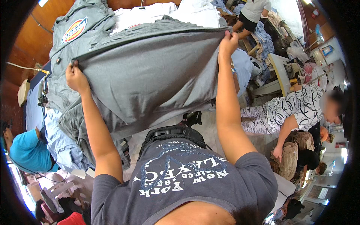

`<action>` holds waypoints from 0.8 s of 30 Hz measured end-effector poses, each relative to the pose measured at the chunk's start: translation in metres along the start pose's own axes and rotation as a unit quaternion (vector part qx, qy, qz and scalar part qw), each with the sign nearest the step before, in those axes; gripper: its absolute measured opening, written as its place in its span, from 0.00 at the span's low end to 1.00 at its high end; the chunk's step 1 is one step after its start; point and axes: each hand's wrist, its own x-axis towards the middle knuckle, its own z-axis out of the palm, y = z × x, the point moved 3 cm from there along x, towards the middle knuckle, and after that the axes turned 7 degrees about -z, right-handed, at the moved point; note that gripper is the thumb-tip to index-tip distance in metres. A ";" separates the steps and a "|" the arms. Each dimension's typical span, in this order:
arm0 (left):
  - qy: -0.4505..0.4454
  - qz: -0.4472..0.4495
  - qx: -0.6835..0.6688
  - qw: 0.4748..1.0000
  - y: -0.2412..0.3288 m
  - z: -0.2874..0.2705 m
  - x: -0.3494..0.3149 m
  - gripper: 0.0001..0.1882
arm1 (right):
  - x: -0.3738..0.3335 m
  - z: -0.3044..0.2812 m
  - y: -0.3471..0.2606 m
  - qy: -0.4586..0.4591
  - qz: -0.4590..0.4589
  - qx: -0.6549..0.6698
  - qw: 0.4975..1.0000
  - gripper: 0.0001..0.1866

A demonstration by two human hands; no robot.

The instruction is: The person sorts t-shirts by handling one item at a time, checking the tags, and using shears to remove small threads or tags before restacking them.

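A grey knit garment (pixel 153 75), probably a T-shirt, is stretched wide in front of me, its far edge pulled nearly straight. My left hand (pixel 77 78) pinches its left corner, fingers closed on the cloth. At the far right corner my right hand (pixel 228 44) grips the same edge, raised farther from me. Beneath and beyond lies another grey T-shirt (pixel 90 15) with an oval red, yellow and blue print. The near part of the held cloth sags in folds toward my waist.
White shirts (pixel 146 13) lie at the back of the table. Light blue cloth (pixel 62 138) hangs at the left, near a person in a turquoise shirt (pixel 32 150). On the right, a person in a patterned outfit (pixel 288 107) touches a stack of brown cloth (pixel 287 161). Another person (pixel 253 13) stands at the back.
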 end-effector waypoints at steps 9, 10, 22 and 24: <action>-0.166 0.013 0.120 0.979 -0.089 0.109 0.014 0.20 | -0.053 0.067 0.029 -0.302 0.014 -0.226 0.926 0.21; -0.209 -0.034 0.084 0.974 -0.085 0.107 0.012 0.21 | -0.052 0.066 0.033 -0.291 0.025 -0.217 0.932 0.23; -0.249 0.085 -0.032 0.964 -0.072 0.103 0.023 0.23 | -0.044 0.085 0.052 -0.317 0.045 -0.134 0.938 0.33; -0.363 0.004 -0.027 0.931 -0.056 0.119 0.011 0.22 | -0.035 0.090 0.088 -0.316 0.036 -0.132 0.939 0.36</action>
